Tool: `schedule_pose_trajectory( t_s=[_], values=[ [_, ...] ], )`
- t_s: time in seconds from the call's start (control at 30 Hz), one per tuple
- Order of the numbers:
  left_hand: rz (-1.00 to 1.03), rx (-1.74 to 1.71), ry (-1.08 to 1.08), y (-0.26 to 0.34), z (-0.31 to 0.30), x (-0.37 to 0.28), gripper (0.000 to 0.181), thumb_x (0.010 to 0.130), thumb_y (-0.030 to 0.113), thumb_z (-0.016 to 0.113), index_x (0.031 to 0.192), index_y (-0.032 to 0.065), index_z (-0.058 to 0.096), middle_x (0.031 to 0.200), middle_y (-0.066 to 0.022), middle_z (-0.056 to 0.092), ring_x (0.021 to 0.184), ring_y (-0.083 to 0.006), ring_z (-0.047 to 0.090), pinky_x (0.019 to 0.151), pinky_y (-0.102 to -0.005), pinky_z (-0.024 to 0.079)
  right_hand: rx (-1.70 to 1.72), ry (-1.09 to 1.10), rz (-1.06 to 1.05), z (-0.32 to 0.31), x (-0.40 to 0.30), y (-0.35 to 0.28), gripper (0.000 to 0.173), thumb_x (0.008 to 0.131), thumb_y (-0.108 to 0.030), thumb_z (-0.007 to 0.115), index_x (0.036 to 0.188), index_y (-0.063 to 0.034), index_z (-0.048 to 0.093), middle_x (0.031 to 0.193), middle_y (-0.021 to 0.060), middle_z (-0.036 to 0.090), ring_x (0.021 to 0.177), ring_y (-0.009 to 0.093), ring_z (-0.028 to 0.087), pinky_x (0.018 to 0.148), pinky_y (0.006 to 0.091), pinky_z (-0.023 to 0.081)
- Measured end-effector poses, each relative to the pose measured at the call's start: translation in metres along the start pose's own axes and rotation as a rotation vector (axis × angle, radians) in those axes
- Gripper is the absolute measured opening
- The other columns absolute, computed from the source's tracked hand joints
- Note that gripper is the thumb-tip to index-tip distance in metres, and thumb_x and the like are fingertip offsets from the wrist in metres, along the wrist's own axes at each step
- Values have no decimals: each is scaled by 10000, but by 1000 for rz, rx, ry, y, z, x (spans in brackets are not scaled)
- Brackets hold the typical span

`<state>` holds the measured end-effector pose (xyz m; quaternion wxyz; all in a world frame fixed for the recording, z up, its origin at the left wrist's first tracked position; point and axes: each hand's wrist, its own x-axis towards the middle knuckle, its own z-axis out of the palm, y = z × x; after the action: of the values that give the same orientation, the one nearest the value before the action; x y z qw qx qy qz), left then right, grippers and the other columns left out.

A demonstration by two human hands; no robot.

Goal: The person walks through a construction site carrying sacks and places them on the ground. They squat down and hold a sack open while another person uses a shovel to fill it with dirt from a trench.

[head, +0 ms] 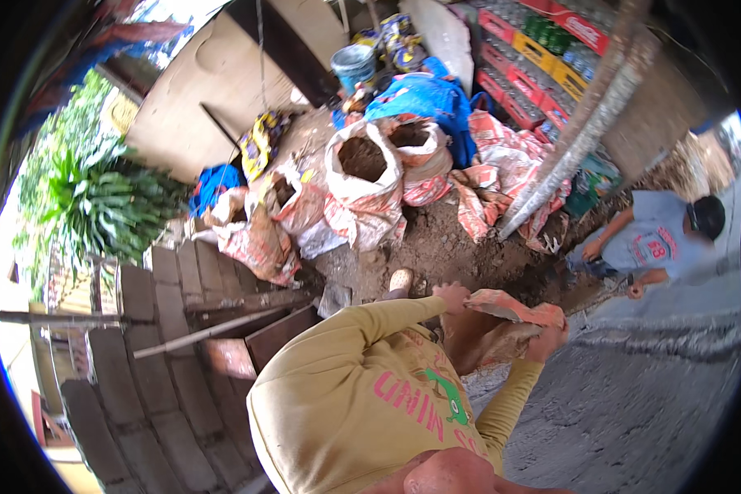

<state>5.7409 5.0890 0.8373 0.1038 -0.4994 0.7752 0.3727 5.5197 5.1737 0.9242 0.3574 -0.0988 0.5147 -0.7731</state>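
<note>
My left hand (451, 298) grips one side of the rim of a woven plastic sack (478, 336), orange and whitish. On the opposite side of the mouth, my right hand (547, 339) is closed on the same rim, so the sack is spread between both hands in front of my body. Its contents cannot be made out. Beyond my hands stand several open sacks, among them a large white-and-orange sack (364, 185) filled with brown soil and another soil-filled sack (417, 154) behind it.
A concrete block wall (160, 383) rises at left. Two upright poles (568, 154) stand at right, before stacked bottle crates (531, 86). A co-worker (661, 241) in a grey shirt is at the far right, beside a concrete surface (623, 395). A blue tarpaulin (420, 99) and a bucket (353, 65) lie beyond.
</note>
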Motion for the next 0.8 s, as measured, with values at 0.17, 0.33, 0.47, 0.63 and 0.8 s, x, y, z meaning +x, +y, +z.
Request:
schedule_pose_trajectory(
  t_s=[0.17, 0.33, 0.47, 0.63, 0.8],
  values=[
    [28, -808, 249, -25, 46, 78, 199, 763, 150, 538, 932, 125, 639, 864, -117, 628, 740, -266, 616, 656, -413, 492, -632, -5, -122, -53, 31, -20, 265, 784, -45, 567, 1031, 14, 492, 867, 81, 545, 724, 157, 543, 637, 263, 460],
    [-291, -1740, -187, 53, -44, 65, 132, 802, 58, 520, 850, -14, 620, 785, -79, 625, 630, -175, 595, 560, -331, 496, -1294, -529, -58, -111, 35, -52, 150, 790, -82, 587, 731, 55, 576, 654, 3, 541, 657, 70, 460, 600, 243, 407],
    [50, -1395, -603, 33, -54, 93, 158, 802, 141, 584, 924, 63, 648, 872, -40, 635, 691, -184, 607, 593, -359, 498, -1175, -410, 163, -180, 78, -55, 292, 874, -208, 527, 735, 44, 575, 682, 9, 558, 637, 75, 461, 556, 256, 393],
    [131, -1474, -737, 27, -90, 41, 234, 805, 204, 601, 955, 27, 630, 949, -65, 639, 831, -198, 609, 790, -352, 476, -863, -351, 368, -174, 77, -50, 269, 886, -226, 518, 901, 36, 578, 802, 40, 592, 691, 109, 527, 609, 263, 441],
    [137, -1946, -618, 17, -70, 22, 263, 831, 227, 564, 961, 5, 618, 956, -77, 640, 842, -215, 610, 801, -361, 470, -726, -463, 405, -146, 60, -44, 300, 876, -229, 539, 1060, 9, 544, 938, 65, 607, 831, 157, 583, 715, 277, 462]
  ],
)
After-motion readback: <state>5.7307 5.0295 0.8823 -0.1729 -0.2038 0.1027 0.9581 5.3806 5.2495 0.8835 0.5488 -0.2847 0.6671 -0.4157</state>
